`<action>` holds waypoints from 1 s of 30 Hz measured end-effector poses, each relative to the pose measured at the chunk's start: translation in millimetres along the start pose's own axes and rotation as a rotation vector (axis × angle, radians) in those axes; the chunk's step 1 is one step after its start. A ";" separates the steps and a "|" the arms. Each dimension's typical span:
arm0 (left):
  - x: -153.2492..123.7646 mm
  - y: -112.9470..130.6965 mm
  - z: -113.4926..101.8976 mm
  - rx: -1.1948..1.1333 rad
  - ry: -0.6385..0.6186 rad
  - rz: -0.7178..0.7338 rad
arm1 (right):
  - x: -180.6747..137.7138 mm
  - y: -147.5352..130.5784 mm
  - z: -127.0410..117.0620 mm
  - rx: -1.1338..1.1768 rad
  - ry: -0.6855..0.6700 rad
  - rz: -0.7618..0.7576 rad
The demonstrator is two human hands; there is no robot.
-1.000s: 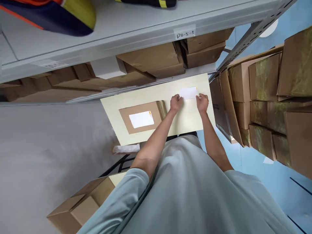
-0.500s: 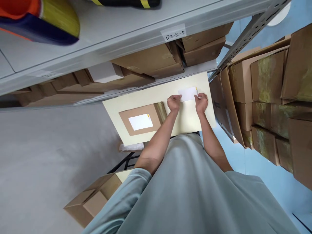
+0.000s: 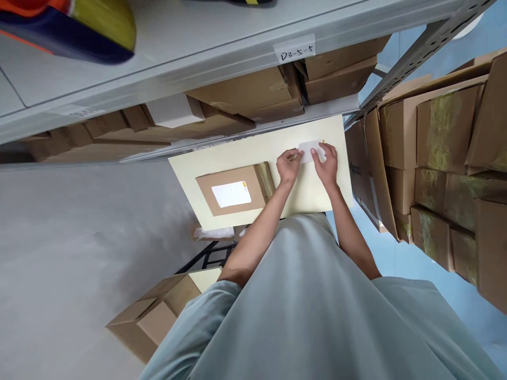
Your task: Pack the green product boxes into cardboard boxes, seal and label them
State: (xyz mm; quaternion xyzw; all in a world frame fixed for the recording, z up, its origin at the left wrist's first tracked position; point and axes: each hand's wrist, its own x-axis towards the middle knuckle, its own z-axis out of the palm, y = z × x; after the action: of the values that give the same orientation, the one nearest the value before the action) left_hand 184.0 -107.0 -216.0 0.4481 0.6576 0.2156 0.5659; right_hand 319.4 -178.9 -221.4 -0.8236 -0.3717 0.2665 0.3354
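My left hand (image 3: 288, 165) and my right hand (image 3: 327, 163) both pinch a small white label sheet (image 3: 310, 150) over the far right part of a cream tabletop (image 3: 237, 158). The fingers of both hands are curled on the sheet's edges. To the left of my hands a flat brown cardboard box (image 3: 234, 193) lies on the table, with a white label (image 3: 231, 193) stuck on its top.
A grey metal shelf rack (image 3: 198, 58) holding brown boxes runs behind the table, tagged "D3-5-5" (image 3: 295, 51). Stacked cartons (image 3: 443, 153) fill the right side. Another open box (image 3: 158, 316) sits on a lower level by my left elbow. Grey floor lies left, blue floor right.
My hands have moved closer together on the label sheet, and the right hand now covers more of it. The view has shifted slightly.
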 end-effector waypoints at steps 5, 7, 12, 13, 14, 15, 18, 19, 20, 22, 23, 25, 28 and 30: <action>-25.6 23.1 4.6 -0.141 -0.462 0.199 | 3.2 -6.1 -17.6 0.138 -0.088 0.022; -24.2 24.4 10.7 -0.096 -0.516 0.237 | 12.5 1.7 -28.5 0.162 -0.043 0.068; 11.5 6.2 35.1 0.329 -0.575 0.444 | 41.3 30.1 -56.0 0.057 0.150 0.182; 19.6 0.9 40.7 0.411 -0.616 0.482 | 45.5 34.3 -60.0 0.025 0.173 0.195; 26.6 -4.3 46.3 0.483 -0.657 0.504 | 49.0 37.7 -63.1 0.001 0.189 0.200; 32.2 -9.1 51.5 0.541 -0.689 0.510 | 51.7 40.2 -65.5 -0.014 0.197 0.198; 41.5 -20.0 63.4 0.613 -0.711 0.471 | 56.4 44.0 -69.0 -0.035 0.213 0.188; 42.7 -22.4 65.5 0.604 -0.700 0.461 | 57.1 44.6 -69.4 -0.043 0.221 0.190; 43.5 -24.2 66.7 0.587 -0.688 0.460 | 57.5 45.1 -69.6 -0.052 0.229 0.198; 43.9 -26.1 67.3 0.563 -0.672 0.470 | 57.5 46.6 -69.7 -0.072 0.240 0.222; 43.7 -26.4 67.3 0.568 -0.671 0.472 | 57.1 47.8 -69.6 -0.077 0.243 0.235; 42.9 -26.3 68.1 0.600 -0.673 0.462 | 55.6 51.1 -68.9 -0.075 0.246 0.256; 42.3 -26.5 72.7 0.621 -0.647 0.417 | 51.5 57.9 -67.7 -0.059 0.250 0.277; 43.6 -28.2 76.4 0.595 -0.625 0.388 | 47.2 62.8 -67.9 -0.060 0.256 0.291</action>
State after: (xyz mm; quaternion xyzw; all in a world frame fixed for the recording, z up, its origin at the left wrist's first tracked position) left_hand 247.7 -102.0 -282.7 0.7487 0.3931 -0.0257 0.5331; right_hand 420.8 -197.0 -234.5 -0.9054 -0.2108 0.1941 0.3132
